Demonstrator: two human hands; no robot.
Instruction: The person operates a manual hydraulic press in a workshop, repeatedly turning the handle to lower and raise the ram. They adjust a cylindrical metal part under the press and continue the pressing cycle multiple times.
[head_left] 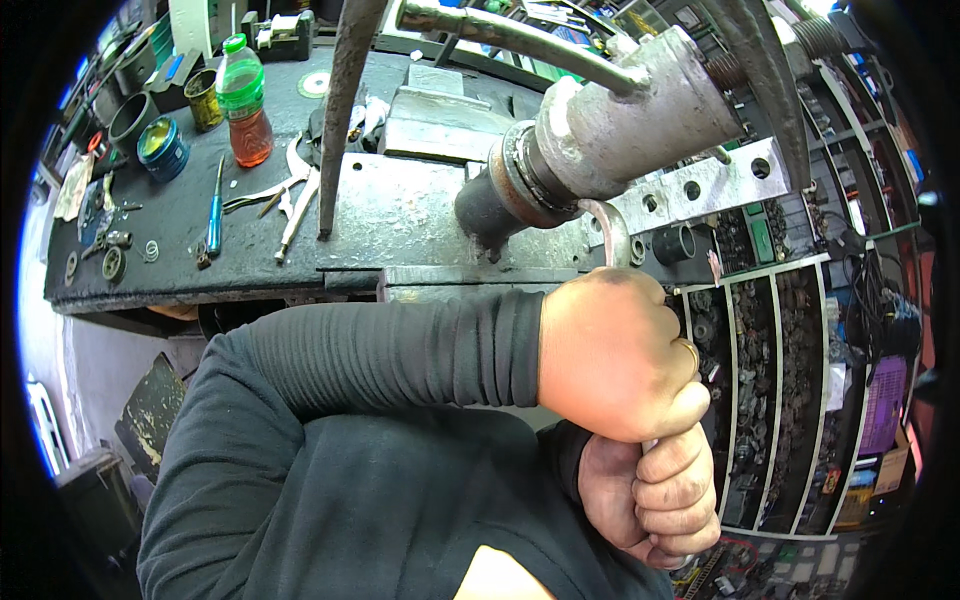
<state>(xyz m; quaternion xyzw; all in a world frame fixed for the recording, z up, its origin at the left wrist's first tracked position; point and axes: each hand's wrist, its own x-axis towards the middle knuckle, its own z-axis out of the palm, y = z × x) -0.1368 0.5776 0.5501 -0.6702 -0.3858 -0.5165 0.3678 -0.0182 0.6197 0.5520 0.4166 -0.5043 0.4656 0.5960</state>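
A worn grey metal cylinder [635, 120] lies tilted over the bench, with a dark collar [515, 180] at its lower left end. A hook wrench [614, 240] has its curved end against the underside of the cylinder, beside the collar. My left hand [625, 355], its sleeved arm crossing my chest, is closed round the wrench's handle near the hook. Right below it, my right hand [655, 500] is wrapped round the lower part of the same handle. Both fists touch, hiding most of the handle.
Dark steel bars [345, 120] rise around the cylinder. On the bench [290, 270] stand a green-capped bottle [245, 105] and a blue tin [163, 150]. Pliers [290, 190] and a blue-handled screwdriver [215, 215] lie there. Shelves [735, 400] of metal parts fill the right side.
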